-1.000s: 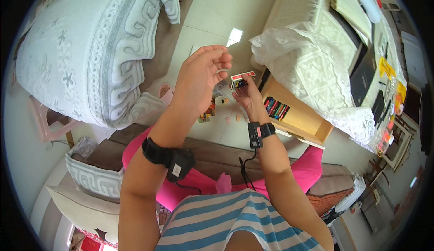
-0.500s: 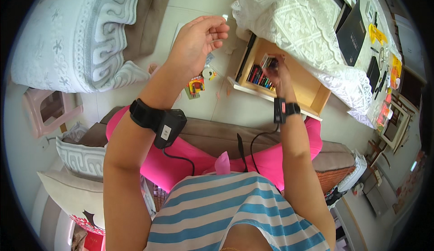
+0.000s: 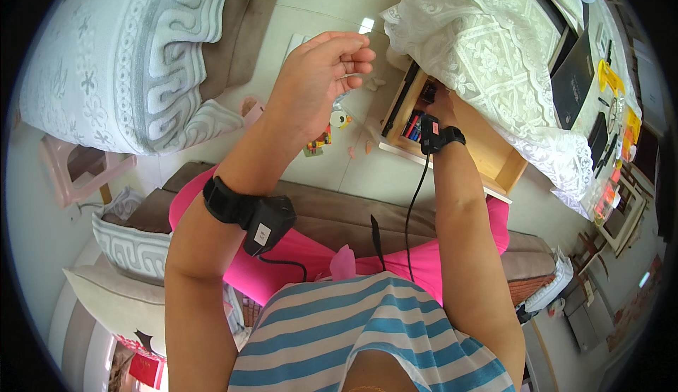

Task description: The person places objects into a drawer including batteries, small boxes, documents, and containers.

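My left hand (image 3: pixel 328 74) hangs over the floor, its fingers loosely bent and apart, with nothing visible in them. Reaching deep into the pulled-out wooden drawer (image 3: pixel 503 153), my right hand (image 3: pixel 443 104) is partly under the edge of the white lace cloth (image 3: pixel 480 67). Its fingers are hidden, so what they hold cannot be seen. A small dark object (image 3: pixel 428 92) is beside them in the drawer's far corner. Slim dark, blue and red items (image 3: pixel 412 126) lie packed together near my right wrist. Each wrist carries a black strapped device.
On the floor past my left forearm lie a small duck-like toy (image 3: pixel 340 119) and a red-and-yellow item (image 3: pixel 323 140). A pink stool (image 3: pixel 70 173) is at left. The lace-covered table holds a black folder (image 3: pixel 573 74) and yellow scissors-like handles (image 3: pixel 609 78).
My right hand has moved farther into the drawer, toward its far left corner, and its fingers are now hidden. My left hand keeps its loose pose. The view has shifted slightly.
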{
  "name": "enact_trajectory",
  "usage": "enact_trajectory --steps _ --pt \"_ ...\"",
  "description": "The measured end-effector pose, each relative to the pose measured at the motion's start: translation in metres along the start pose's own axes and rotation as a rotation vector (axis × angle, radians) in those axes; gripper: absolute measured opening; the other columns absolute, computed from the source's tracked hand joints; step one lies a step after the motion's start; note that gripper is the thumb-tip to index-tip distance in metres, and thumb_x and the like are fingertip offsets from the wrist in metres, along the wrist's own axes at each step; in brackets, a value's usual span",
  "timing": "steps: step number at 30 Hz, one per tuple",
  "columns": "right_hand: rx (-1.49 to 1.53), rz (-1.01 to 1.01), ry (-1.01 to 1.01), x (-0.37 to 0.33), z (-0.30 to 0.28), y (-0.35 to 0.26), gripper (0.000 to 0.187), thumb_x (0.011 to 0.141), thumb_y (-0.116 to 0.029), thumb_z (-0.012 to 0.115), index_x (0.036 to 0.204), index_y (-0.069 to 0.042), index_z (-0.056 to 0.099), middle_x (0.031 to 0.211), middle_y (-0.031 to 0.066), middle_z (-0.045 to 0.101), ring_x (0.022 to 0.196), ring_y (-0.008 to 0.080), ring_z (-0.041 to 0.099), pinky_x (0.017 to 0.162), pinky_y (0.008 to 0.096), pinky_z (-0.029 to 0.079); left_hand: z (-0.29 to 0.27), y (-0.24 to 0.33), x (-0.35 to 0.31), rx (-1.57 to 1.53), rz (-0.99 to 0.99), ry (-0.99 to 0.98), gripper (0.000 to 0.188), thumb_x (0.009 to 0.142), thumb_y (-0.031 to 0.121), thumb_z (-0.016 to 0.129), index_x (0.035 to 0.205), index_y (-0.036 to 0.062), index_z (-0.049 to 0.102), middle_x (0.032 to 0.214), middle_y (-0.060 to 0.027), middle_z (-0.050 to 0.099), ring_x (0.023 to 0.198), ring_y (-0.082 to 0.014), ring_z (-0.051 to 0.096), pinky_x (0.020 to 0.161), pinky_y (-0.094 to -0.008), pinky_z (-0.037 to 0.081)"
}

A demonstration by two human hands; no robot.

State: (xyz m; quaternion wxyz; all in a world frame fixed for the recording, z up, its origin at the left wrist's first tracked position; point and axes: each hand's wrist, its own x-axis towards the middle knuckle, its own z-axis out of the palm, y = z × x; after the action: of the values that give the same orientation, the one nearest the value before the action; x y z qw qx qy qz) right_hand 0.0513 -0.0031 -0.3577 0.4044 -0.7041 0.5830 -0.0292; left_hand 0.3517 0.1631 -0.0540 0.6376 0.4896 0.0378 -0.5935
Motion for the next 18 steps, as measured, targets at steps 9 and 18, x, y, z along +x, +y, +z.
enact_trajectory --steps 9,18 --pt "0.244 0.001 -0.109 -0.013 -0.020 -0.035 0.046 0.083 -0.001 0.054 0.127 -0.001 0.041 0.119 0.0158 0.053 0.107 0.0253 0.055 0.090 0.0306 0.045 0.004 0.001 0.004 -0.006 -0.002 -0.033 0.018 0.086 0.015 0.053 0.097 0.0004 0.055 0.090 -0.0072 0.057 0.084 -0.0151 0.053 0.074 -0.0273 0.042" --pt "0.828 0.091 -0.019 0.005 -0.008 0.017 0.026 0.088 -0.006 0.048 0.112 0.002 0.052 0.110 0.0165 0.057 0.099 0.0247 0.057 0.087 0.0291 0.046 0.006 0.000 0.001 0.007 0.002 -0.050 0.018 0.086 0.016 0.053 0.097 0.0010 0.056 0.090 -0.0073 0.057 0.085 -0.0151 0.053 0.075 -0.0269 0.042"
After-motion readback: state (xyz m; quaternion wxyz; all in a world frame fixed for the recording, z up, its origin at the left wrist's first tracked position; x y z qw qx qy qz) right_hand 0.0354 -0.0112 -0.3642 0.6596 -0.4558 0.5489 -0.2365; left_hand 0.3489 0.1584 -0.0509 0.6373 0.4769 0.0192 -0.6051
